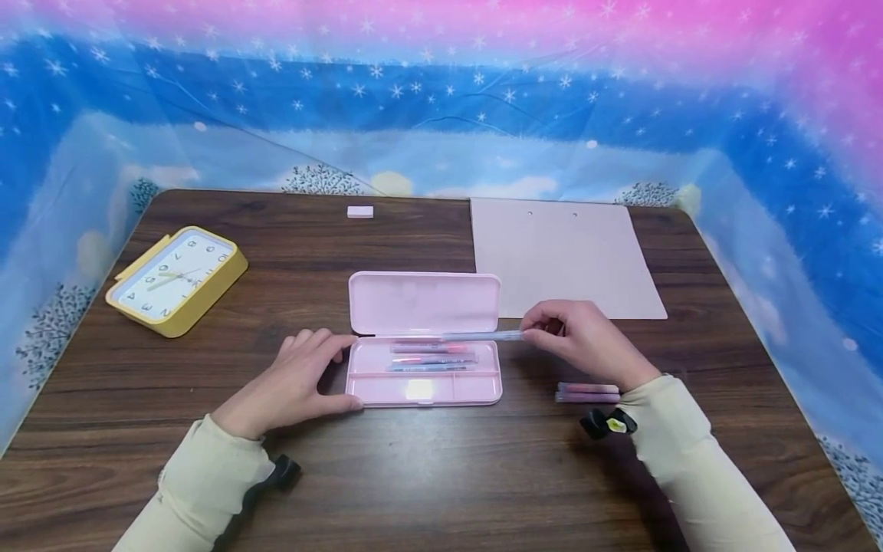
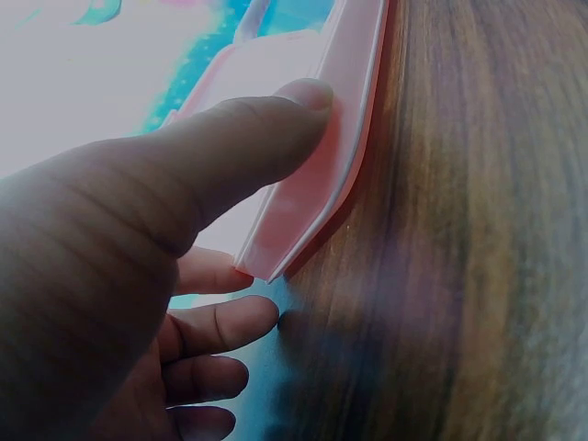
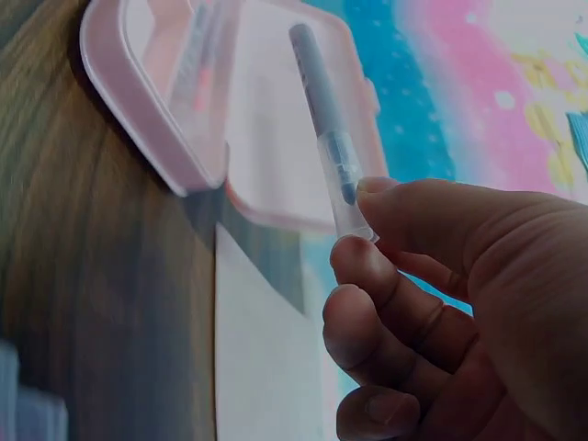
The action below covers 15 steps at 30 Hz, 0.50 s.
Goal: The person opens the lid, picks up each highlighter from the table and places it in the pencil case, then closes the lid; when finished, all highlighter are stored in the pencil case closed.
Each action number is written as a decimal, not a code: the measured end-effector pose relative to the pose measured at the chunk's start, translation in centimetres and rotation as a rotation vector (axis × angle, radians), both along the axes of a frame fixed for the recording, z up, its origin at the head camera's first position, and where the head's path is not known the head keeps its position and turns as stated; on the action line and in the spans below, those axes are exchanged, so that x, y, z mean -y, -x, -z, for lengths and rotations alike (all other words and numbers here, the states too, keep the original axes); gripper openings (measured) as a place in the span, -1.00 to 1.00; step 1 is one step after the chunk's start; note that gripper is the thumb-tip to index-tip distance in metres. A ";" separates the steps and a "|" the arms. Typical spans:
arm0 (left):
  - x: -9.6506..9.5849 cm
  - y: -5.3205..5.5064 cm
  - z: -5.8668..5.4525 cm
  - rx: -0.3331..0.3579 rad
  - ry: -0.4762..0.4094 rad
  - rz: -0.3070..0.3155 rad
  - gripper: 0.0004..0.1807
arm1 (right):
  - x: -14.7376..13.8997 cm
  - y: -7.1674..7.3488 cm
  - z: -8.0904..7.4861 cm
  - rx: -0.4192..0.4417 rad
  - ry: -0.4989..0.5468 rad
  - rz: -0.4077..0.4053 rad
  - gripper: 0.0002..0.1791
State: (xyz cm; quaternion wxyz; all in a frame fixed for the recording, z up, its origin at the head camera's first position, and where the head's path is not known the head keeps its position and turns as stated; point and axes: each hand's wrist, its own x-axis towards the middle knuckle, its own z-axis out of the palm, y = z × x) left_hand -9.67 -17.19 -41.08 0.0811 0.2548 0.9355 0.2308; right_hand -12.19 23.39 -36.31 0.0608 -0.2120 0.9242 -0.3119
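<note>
The pink pencil case (image 1: 375,389) lay open on the dark wooden table (image 1: 414,475), between the two hands, its lid (image 1: 424,303) tipped back on the far side. Nearest to the camera I followed were the cream sleeves (image 1: 214,468), with a black device (image 1: 283,473) at the left wrist. Two pens (image 1: 586,389) lay side by side on the table, close by the right wrist. From my end I saw the left hand (image 1: 293,379) holding the case's left end between thumb and index finger, thumb at the front corner, the other fingers loosely bent. Inside the case, three pens (image 1: 431,359) lay lengthwise in the long rear compartment, behind the two front ones. The right hand (image 1: 582,337) pinched the capped end of a clear-capped pen (image 3: 317,83) between thumb and index finger, its other fingers curled in. I had that pen pointing left over the case's back edge, in front of the lid; I could not tell whether it touched either. Farther off, a yellow clock (image 1: 172,280) stood at the left with its face tilted up, and a pale board (image 1: 562,261) with two holes lay at the right, behind the right hand. Near the table's far edge I made out a small pale block (image 1: 360,212), and past it hung a blue and pink cloth (image 1: 428,100) with white snowflakes.
</note>
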 end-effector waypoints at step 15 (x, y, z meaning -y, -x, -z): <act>0.0 -0.1 -0.1 0.026 0.004 -0.008 -0.11 | 5.4 0.5 2.2 0.004 -0.044 -0.074 -0.95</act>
